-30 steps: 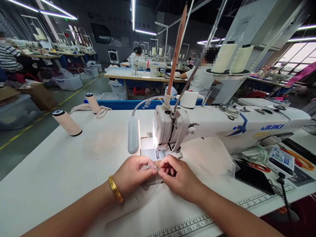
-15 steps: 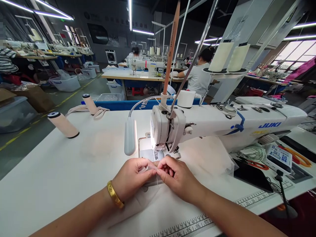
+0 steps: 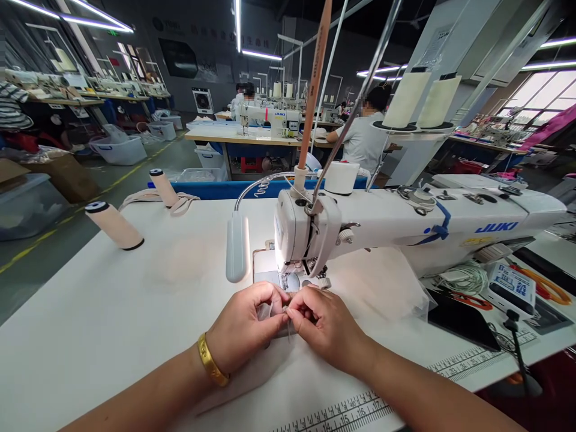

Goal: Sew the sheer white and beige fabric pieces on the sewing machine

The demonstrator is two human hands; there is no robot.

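My left hand, with a gold bangle at its wrist, pinches a thin, sheer pale fabric. Its fingertips almost meet those of my right hand, which is closed on the edge of the same fabric. A narrow strip hangs down between the two thumbs. Both hands are just in front of the needle area of a white JUKI sewing machine. Sheer fabric spreads over the white table below my left wrist. The exact spot pinched is mostly hidden by my fingers.
A grey lamp stands left of the machine head. Peach thread cones are at the left. At the right lie sheer pale pieces, a black phone-like slab and cables. A ruler strip runs along the front edge.
My left hand has shifted slightly, its fingertips bunching closer against my right fingers. The strip between the thumbs hangs a little differently. The fabric stays pinched in both hands.
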